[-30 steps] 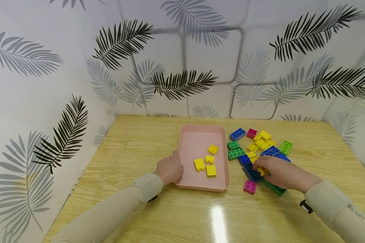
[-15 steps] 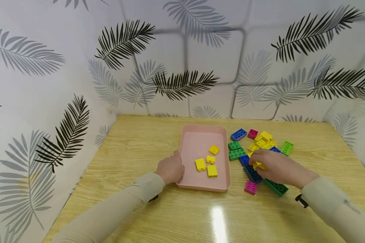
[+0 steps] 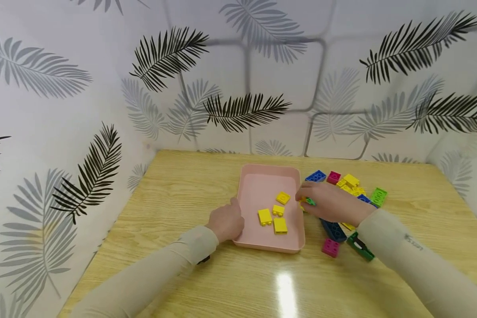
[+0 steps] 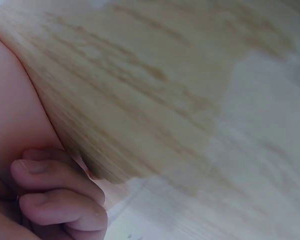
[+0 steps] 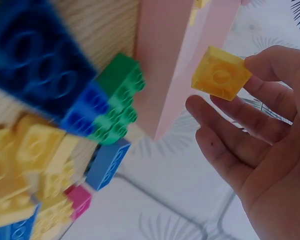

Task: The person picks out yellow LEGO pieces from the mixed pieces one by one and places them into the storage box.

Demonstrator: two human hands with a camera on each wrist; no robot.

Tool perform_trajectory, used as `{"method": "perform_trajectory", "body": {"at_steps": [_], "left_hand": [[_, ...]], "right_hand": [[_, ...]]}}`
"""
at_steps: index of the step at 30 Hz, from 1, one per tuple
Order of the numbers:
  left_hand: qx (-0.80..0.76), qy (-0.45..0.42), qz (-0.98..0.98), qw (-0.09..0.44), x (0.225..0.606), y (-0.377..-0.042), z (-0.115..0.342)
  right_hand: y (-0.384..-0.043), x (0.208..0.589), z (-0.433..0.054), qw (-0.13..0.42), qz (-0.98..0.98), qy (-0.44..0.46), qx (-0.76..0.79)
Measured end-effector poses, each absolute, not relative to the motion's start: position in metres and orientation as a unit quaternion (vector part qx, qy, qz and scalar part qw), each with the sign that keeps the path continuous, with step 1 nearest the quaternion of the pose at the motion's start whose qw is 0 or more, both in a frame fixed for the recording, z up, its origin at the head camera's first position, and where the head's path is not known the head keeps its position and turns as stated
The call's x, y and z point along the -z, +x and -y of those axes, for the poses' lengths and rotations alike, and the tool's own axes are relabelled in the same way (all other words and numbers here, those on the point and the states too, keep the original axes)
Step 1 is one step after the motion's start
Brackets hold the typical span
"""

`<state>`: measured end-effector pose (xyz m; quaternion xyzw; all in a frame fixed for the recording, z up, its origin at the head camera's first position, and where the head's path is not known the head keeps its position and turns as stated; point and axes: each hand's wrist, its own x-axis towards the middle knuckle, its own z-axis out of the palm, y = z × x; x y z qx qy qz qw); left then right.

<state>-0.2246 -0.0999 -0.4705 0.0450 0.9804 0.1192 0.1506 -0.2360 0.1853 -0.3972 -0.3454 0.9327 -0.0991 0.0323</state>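
One yellow brick [image 5: 221, 73] pinched in our right hand [image 3: 334, 201], just shifted off the mixed pile [image 3: 333, 229] to the tray's right wall; we'd log mid-transfer. Our left hand [image 3: 225, 221] grips the left rim. Pink tray [image 3: 258, 190]: mid-bench [image 3: 183, 190], near far edge, four yellow bricks [image 3: 280, 226] inside. Pile toward far right corner.

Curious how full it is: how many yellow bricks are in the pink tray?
4, excluding the held brick: back brick, small middle brick, left brick, front brick. None seems hidden.
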Motion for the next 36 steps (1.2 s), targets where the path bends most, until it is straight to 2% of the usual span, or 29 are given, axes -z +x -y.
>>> {"method": "perform_trajectory", "body": {"at_steps": [17,29,36], "left_hand": [[-0.085,0.058,-0.987,0.124,0.471,-0.224,0.101],[-0.094,0.059,-0.988,0.110,0.472,-0.226,0.100],[-0.097,0.055,-0.986,0.122,0.474,-0.226,0.100]], "right_hand": [[-0.282,0.409,-0.117,0.093,-0.907,-0.401,0.089],[-0.288,0.416,-0.096,0.110,-0.918,-0.378,0.050],[-0.287,0.420,-0.098,0.108,-0.922,-0.371,0.039]]}}
